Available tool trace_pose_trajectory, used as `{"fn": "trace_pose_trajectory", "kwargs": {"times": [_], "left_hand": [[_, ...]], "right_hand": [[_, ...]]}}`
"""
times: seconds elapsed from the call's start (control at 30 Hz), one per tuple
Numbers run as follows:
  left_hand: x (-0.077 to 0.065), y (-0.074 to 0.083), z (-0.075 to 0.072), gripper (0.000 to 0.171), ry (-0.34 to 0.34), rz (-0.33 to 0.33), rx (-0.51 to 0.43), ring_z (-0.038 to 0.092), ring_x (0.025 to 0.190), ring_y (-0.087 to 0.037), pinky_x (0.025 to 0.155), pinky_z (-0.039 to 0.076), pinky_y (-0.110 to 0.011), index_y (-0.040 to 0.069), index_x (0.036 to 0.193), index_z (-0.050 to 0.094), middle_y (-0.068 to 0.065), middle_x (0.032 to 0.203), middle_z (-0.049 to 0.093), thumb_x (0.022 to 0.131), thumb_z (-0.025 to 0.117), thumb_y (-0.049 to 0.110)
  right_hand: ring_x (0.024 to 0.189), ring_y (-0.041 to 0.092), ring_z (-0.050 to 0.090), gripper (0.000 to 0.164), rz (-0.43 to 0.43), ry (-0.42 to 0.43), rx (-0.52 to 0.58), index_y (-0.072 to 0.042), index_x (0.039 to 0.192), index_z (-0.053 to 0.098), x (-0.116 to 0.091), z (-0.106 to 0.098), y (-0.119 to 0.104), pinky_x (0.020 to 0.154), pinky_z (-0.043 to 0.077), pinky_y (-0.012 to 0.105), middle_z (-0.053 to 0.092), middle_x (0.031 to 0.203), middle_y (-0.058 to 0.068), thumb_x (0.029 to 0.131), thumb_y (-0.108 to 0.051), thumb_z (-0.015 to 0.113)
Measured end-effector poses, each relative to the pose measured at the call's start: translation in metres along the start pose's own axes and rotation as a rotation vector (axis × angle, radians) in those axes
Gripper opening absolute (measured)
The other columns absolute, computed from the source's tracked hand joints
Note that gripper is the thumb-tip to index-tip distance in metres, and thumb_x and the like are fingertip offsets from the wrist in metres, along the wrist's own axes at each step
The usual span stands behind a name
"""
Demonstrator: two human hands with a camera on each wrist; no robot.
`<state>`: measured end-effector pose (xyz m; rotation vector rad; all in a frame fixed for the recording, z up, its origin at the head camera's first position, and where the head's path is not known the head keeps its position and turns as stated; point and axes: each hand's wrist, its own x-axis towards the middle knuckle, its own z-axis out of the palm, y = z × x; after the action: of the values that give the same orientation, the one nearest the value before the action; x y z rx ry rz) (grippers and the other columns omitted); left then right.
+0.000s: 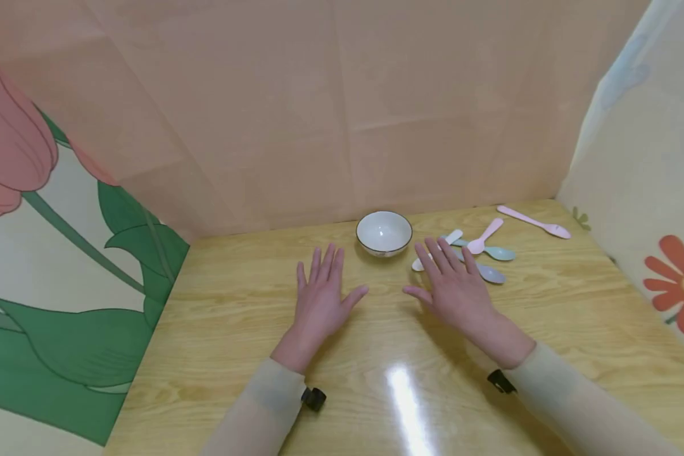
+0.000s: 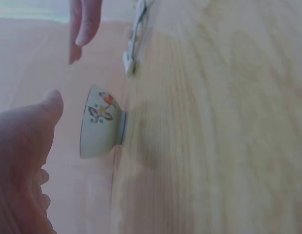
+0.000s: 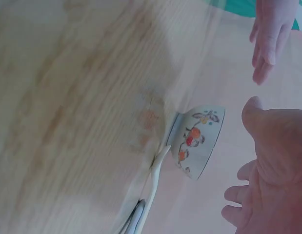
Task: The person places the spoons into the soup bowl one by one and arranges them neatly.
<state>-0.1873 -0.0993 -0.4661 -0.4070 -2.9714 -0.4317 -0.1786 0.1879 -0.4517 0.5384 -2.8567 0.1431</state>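
Observation:
Both hands are held over the wooden table, palms down with fingers spread. My left hand [image 1: 319, 301] is left of centre, in front of and to the left of a white bowl [image 1: 383, 233] with a dark rim. Flower and fruit patterns show on the bowl's outer side [image 3: 199, 139] in the right wrist view. My right hand [image 1: 457, 288] hovers near a group of spoons and overlaps some of them in the head view. Among these are a white spoon [image 1: 453, 237], a pink spoon [image 1: 485, 237], a light blue spoon [image 1: 500, 254] and a grey-blue spoon [image 1: 490, 274]. Neither hand holds anything.
Another pink spoon [image 1: 532, 221] lies at the table's back right corner. A pinkish cloth [image 1: 342, 114] hangs behind the wooden table [image 1: 234, 392]. Flower-printed cloths stand at the left [image 1: 108, 316] and right [image 1: 650, 190] sides.

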Motion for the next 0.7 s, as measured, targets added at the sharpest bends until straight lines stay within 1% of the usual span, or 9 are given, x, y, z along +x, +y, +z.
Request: {"fn": "trace_pose_trajectory", "kwargs": {"times": [0.07,0.13,0.27,0.37,0.57,0.67,0.7], "left_hand": [[0.004,0.000,0.001,0.099,0.002,0.005,-0.021,-0.010,0.169,-0.028,0.131,-0.005,-0.067,0.015,0.179,0.015,-0.003,0.186,0.003,0.108,0.049,0.074],[0.008,0.001,0.002,0.098,0.010,0.012,-0.056,-0.009,0.169,-0.028,0.131,-0.006,-0.067,0.014,0.178,0.016,-0.005,0.186,0.006,0.108,0.054,0.071],[0.015,0.000,0.004,0.097,0.028,0.001,-0.078,-0.008,0.170,-0.029,0.131,-0.005,-0.067,0.014,0.178,0.018,-0.006,0.186,0.010,0.108,0.056,0.069],[0.020,0.001,0.004,0.097,0.034,-0.011,-0.082,-0.006,0.170,-0.029,0.131,-0.005,-0.067,0.014,0.178,0.019,-0.006,0.185,0.011,0.108,0.055,0.071],[0.029,0.002,0.002,0.098,0.026,-0.024,-0.102,-0.005,0.170,-0.029,0.131,-0.004,-0.067,0.016,0.179,0.016,-0.004,0.186,0.009,0.108,0.053,0.072],[0.035,0.002,0.003,0.098,0.025,-0.029,-0.117,-0.003,0.170,-0.030,0.131,-0.004,-0.067,0.015,0.178,0.017,-0.005,0.186,0.010,0.108,0.054,0.072],[0.037,0.002,0.003,0.098,0.024,-0.030,-0.127,-0.003,0.170,-0.030,0.131,-0.004,-0.067,0.015,0.178,0.017,-0.006,0.185,0.011,0.108,0.054,0.071]], "right_hand": [[0.165,0.042,0.026,0.093,0.005,0.001,0.005,-0.006,0.174,0.031,0.002,0.000,0.002,0.128,0.019,0.071,0.032,0.177,0.021,0.106,-0.060,0.065],[0.164,0.043,0.027,0.093,0.008,0.002,0.009,-0.005,0.174,0.031,0.005,0.001,0.004,0.128,0.019,0.071,0.033,0.177,0.021,0.107,-0.060,0.065],[0.165,0.043,0.024,0.092,0.016,-0.019,0.041,-0.004,0.174,0.029,0.011,0.000,0.006,0.129,0.015,0.072,0.031,0.178,0.022,0.108,-0.059,0.064],[0.165,0.044,0.024,0.092,0.016,-0.022,0.059,-0.003,0.174,0.029,0.016,0.000,0.007,0.129,0.012,0.072,0.030,0.178,0.022,0.108,-0.059,0.063],[0.161,0.047,0.031,0.092,0.000,0.020,0.031,-0.001,0.172,0.034,0.026,0.006,0.014,0.127,0.019,0.074,0.036,0.174,0.025,0.106,-0.057,0.067],[0.161,0.048,0.031,0.092,-0.001,0.014,0.039,-0.001,0.172,0.032,0.031,0.007,0.016,0.126,0.019,0.074,0.035,0.175,0.025,0.108,-0.057,0.066],[0.162,0.048,0.030,0.092,0.004,0.002,0.050,-0.001,0.173,0.031,0.033,0.007,0.017,0.127,0.018,0.074,0.033,0.175,0.025,0.108,-0.057,0.065]]}}
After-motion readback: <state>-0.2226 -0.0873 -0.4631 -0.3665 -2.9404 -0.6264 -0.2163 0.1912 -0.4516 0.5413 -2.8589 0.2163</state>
